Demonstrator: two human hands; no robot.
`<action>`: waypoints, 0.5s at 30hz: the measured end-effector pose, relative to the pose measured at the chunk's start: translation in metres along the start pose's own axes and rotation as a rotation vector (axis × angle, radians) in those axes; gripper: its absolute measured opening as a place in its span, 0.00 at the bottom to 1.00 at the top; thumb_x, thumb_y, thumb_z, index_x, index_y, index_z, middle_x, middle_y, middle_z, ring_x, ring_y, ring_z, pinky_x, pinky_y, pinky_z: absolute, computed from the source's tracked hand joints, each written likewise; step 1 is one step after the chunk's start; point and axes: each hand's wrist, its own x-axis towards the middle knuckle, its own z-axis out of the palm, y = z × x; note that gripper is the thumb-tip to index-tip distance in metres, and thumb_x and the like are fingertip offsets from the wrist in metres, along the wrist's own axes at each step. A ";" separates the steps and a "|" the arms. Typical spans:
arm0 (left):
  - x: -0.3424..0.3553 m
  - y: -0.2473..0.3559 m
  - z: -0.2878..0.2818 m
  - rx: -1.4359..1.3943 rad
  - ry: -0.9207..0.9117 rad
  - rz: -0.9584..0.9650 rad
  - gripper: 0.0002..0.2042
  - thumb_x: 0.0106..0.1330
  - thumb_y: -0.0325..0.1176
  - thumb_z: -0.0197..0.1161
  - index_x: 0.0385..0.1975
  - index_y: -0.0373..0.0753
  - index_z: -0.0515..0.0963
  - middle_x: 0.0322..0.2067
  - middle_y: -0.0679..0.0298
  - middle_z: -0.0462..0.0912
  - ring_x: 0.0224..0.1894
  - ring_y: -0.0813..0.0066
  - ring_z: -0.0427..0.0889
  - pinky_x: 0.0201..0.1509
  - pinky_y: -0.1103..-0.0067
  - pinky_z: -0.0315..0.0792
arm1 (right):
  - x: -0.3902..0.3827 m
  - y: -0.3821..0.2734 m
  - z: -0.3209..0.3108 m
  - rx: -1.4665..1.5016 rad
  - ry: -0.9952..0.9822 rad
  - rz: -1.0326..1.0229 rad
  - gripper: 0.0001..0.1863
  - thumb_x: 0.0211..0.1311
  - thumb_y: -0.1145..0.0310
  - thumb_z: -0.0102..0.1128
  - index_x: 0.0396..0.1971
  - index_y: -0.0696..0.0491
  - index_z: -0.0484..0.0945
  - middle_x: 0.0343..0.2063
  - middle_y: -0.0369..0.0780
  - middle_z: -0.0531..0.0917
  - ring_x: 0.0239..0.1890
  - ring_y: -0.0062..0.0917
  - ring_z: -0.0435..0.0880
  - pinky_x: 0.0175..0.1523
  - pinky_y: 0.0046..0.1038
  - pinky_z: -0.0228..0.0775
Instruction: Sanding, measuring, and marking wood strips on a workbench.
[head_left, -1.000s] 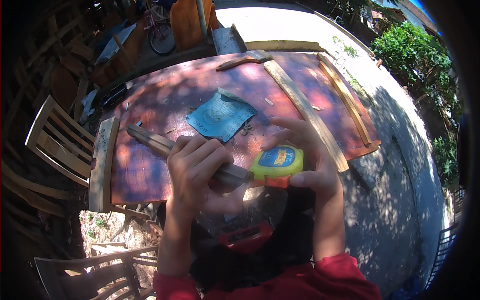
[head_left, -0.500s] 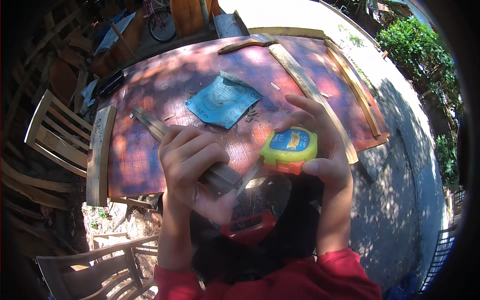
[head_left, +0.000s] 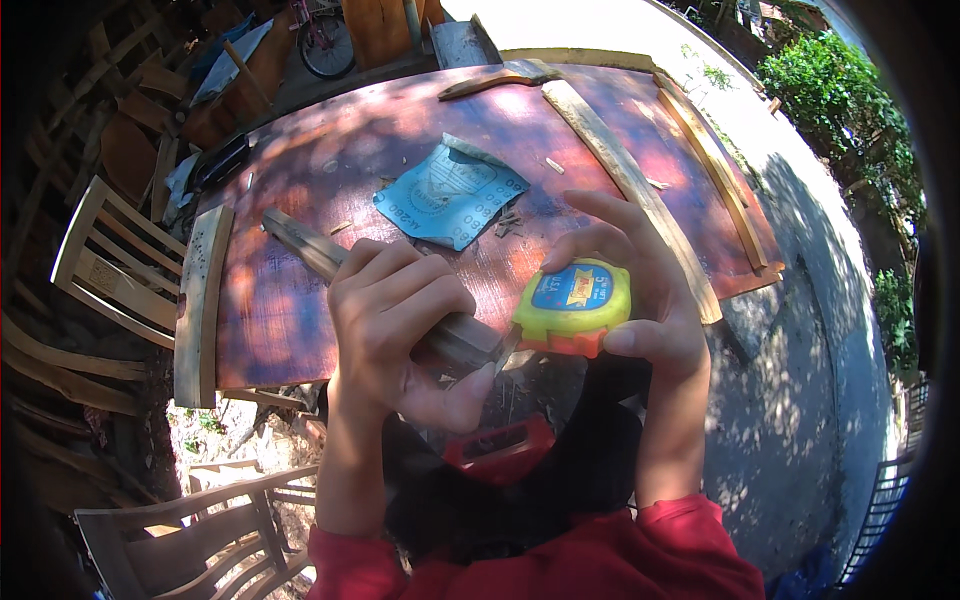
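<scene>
The left hand (head_left: pixel 395 325) wraps around a wooden stick (head_left: pixel 305 243), its long axis slanting from far left, over the tabletop (head_left: pixel 290 335), to a near end pointing right, toward the yellow tape measure (head_left: pixel 578 300). The right hand (head_left: pixel 655 305) holds that case between thumb and fingers, orange edge toward the person. A blue sheet (head_left: pixel 450 192) lies beyond on the tabletop.

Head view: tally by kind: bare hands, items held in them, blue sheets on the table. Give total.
Hands: 2 (left hand, right hand)
Wood piece, in left hand: 1
Tape measure, in right hand: 1
Blue sheet: 1
Total: 5
</scene>
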 end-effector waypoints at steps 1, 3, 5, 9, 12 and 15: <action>0.001 0.001 0.000 0.008 -0.016 -0.006 0.26 0.50 0.62 0.63 0.22 0.40 0.75 0.23 0.62 0.78 0.27 0.59 0.76 0.40 0.68 0.63 | 0.000 -0.003 0.003 0.012 -0.009 0.032 0.59 0.46 0.69 0.83 0.80 0.58 0.59 0.58 0.45 0.83 0.61 0.31 0.84 0.69 0.33 0.74; 0.001 0.001 -0.001 0.015 -0.034 -0.014 0.26 0.50 0.62 0.63 0.21 0.40 0.76 0.23 0.62 0.78 0.27 0.60 0.76 0.40 0.68 0.63 | 0.000 -0.003 0.004 0.027 -0.018 0.065 0.59 0.46 0.69 0.83 0.80 0.57 0.59 0.58 0.46 0.83 0.61 0.31 0.84 0.69 0.33 0.74; 0.001 0.001 -0.001 0.004 -0.062 -0.020 0.25 0.50 0.62 0.63 0.21 0.41 0.76 0.23 0.63 0.78 0.27 0.60 0.76 0.40 0.68 0.63 | 0.001 -0.001 0.003 0.010 -0.042 0.054 0.60 0.45 0.69 0.83 0.80 0.57 0.59 0.58 0.46 0.83 0.61 0.32 0.84 0.69 0.33 0.74; 0.001 -0.002 0.000 0.020 -0.060 -0.006 0.25 0.50 0.62 0.63 0.21 0.41 0.76 0.23 0.63 0.78 0.27 0.60 0.76 0.40 0.68 0.63 | 0.001 0.001 0.001 0.005 -0.032 0.034 0.60 0.45 0.69 0.83 0.80 0.57 0.59 0.58 0.46 0.83 0.61 0.32 0.85 0.69 0.34 0.74; 0.002 0.000 -0.002 0.011 -0.015 0.020 0.25 0.49 0.62 0.63 0.21 0.41 0.76 0.23 0.63 0.78 0.27 0.60 0.76 0.40 0.68 0.63 | 0.001 0.000 0.003 0.007 -0.021 0.027 0.60 0.44 0.69 0.83 0.80 0.57 0.59 0.57 0.46 0.83 0.60 0.32 0.85 0.69 0.34 0.74; 0.008 0.004 -0.003 -0.003 0.002 0.051 0.18 0.30 0.43 0.69 0.22 0.44 0.75 0.22 0.65 0.74 0.26 0.62 0.78 0.35 0.71 0.67 | -0.001 -0.001 0.004 0.025 0.016 0.048 0.60 0.44 0.70 0.83 0.80 0.57 0.60 0.57 0.46 0.83 0.60 0.32 0.85 0.69 0.33 0.74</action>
